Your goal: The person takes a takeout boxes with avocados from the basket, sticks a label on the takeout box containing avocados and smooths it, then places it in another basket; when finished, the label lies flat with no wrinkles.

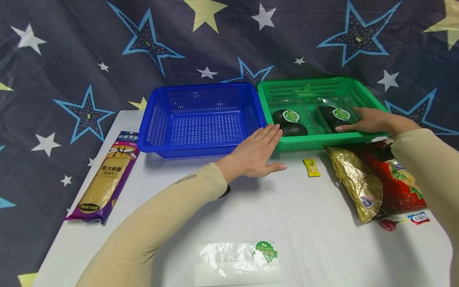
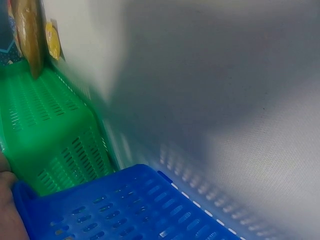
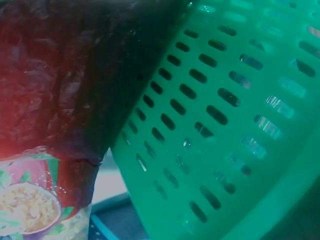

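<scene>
In the head view my left hand (image 1: 255, 153) lies flat with straight fingers, fingertips at the near corner where the blue basket (image 1: 201, 149) and green basket (image 1: 319, 140) meet. The blue basket holds nothing. Two clear plastic packs with round green labels sit in the green basket: a left pack (image 1: 289, 116) and a right pack (image 1: 340, 114), each with dark rounded fruit resembling avocados. My right hand (image 1: 373, 120) reaches over the green basket's right side and grips the right pack, thumb in front and fingers behind. Its fingertips are partly hidden.
A purple spaghetti packet (image 1: 107, 175) lies left. A yellow-wrapped candy (image 1: 311, 168), a red and gold bag (image 1: 358, 183) and a lollipop (image 1: 389, 225) lie right, below the green basket. A clear plastic sheet (image 1: 236, 263) with a green label lies at the front.
</scene>
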